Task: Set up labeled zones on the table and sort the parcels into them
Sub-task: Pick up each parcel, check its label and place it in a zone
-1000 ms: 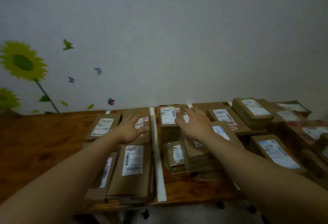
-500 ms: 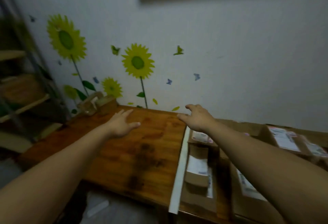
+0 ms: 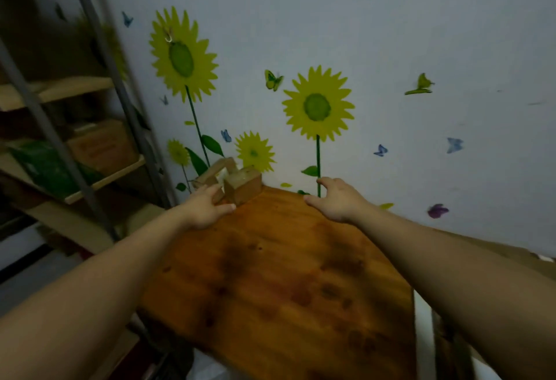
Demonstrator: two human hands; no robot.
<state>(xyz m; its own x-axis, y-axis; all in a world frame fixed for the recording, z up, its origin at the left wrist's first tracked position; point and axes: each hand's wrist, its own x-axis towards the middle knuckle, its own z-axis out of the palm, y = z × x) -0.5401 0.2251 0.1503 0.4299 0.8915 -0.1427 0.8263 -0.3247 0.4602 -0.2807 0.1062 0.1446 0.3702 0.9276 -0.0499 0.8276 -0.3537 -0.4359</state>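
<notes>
Parcels point(image 3: 242, 185) sat in the far-left corner of the tabletop point(image 3: 285, 274) — left hand point(image 3: 206, 212) nearer, fingers outstretched just beside them; right hand point(image 3: 341, 202) splayed, empty.

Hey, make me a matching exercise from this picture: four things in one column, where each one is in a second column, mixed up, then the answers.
Things:
1. left hand
2. right hand
3. brown parcels
4. white strip

Places:
A. at the table's far corner, against the wall
B. along the table's right side
C. open, fingers right at the parcels
D. open, in front of a sunflower stem

Pairs: 1-C, 2-D, 3-A, 4-B
</notes>
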